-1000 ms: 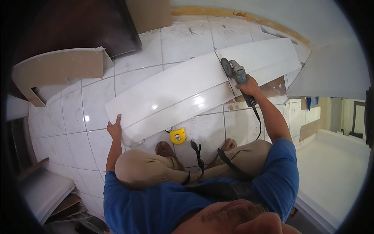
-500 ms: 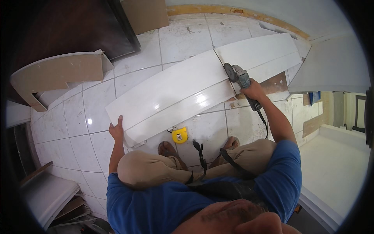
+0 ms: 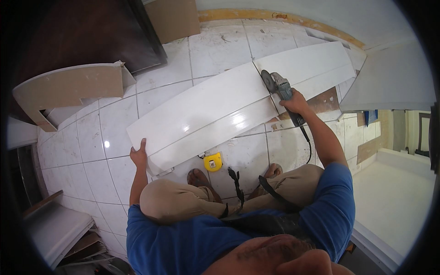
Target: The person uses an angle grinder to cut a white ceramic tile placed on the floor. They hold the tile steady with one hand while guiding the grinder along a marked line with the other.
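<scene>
A long white panel point(image 3: 201, 110) lies across the floor tiles in front of me, with a lengthwise groove and a dark line crossing it right of the middle. My right hand point(image 3: 296, 101) is closed around the body of a grey-blue angle grinder point(image 3: 283, 89). The grinder's dark disc point(image 3: 268, 81) sits at the cross line on the panel; whether it spins cannot be made out. At the panel's left end my left hand point(image 3: 139, 155) grips the edge, thumb on top, the other fingers partly hidden. A yellow tape measure point(image 3: 213, 162) rests on the floor near my feet.
The grinder's black cord point(image 3: 309, 145) trails down toward my right knee. Brown board point(image 3: 324, 101) shows under the panel's right part. A curved board piece point(image 3: 73, 87) and a large dark panel point(image 3: 91, 36) stand at the far left. A white cabinet part point(image 3: 394, 197) is at right.
The grinder has moved a little along the dark cross line toward the panel's far edge. My left hand keeps its place on the panel's end. The whole view has shifted slightly.
</scene>
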{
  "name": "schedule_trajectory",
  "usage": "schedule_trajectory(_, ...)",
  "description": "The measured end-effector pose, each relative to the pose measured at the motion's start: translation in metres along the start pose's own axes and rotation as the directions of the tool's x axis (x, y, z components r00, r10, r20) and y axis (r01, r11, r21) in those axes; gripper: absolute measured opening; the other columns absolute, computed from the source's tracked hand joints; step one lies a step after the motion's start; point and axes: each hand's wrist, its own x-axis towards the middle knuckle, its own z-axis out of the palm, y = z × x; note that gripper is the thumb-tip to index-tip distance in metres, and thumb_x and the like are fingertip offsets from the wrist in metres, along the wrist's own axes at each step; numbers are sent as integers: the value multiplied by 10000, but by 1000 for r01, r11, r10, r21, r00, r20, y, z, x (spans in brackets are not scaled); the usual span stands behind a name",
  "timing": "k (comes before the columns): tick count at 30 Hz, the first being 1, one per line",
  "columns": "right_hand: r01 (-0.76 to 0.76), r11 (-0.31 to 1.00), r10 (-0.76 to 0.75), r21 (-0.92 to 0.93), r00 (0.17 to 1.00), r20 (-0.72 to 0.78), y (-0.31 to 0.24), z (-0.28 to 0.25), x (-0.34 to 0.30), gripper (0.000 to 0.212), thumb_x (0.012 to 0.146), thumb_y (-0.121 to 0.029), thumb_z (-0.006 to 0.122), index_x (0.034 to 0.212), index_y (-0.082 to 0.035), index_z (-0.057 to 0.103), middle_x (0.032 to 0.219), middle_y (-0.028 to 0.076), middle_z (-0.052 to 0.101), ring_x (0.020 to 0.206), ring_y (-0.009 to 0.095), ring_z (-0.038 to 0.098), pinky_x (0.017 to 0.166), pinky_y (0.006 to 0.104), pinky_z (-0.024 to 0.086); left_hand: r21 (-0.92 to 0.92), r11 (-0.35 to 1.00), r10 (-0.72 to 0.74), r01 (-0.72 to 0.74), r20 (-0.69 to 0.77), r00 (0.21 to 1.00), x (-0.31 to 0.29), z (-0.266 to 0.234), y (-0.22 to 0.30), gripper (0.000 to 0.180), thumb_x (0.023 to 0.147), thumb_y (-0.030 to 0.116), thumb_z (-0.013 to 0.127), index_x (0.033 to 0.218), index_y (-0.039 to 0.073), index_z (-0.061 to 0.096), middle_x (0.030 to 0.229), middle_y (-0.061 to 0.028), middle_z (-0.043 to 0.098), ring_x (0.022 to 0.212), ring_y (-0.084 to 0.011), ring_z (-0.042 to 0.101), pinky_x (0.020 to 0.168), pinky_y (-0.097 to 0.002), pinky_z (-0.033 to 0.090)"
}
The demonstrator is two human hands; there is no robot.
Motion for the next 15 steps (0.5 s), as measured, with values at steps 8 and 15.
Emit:
schedule_trajectory(8,-15,1000,16,-17,1000,5,-5,-3,0,797,652,-352,818,1282,72,575,1128,263,698,1032,359,694,920,403,544,-74,997,19,-11,107,994,-4,-5,8,1072,779,625,801,1254,-282,485,1200,-346,639,1159,-407,618,1054,-410,456)
schedule_trajectory(15,-49,998,50,-48,998,23,3,-2,-15,782,658,-357,823,1280,49,580,1133,258,698,1043,365,691,924,417,541,20,1000,-17,17,-16,1000,6,2,-8,707,794,449,857,1143,-129,649,1128,-218,708,1024,-311,664,955,-392,500)
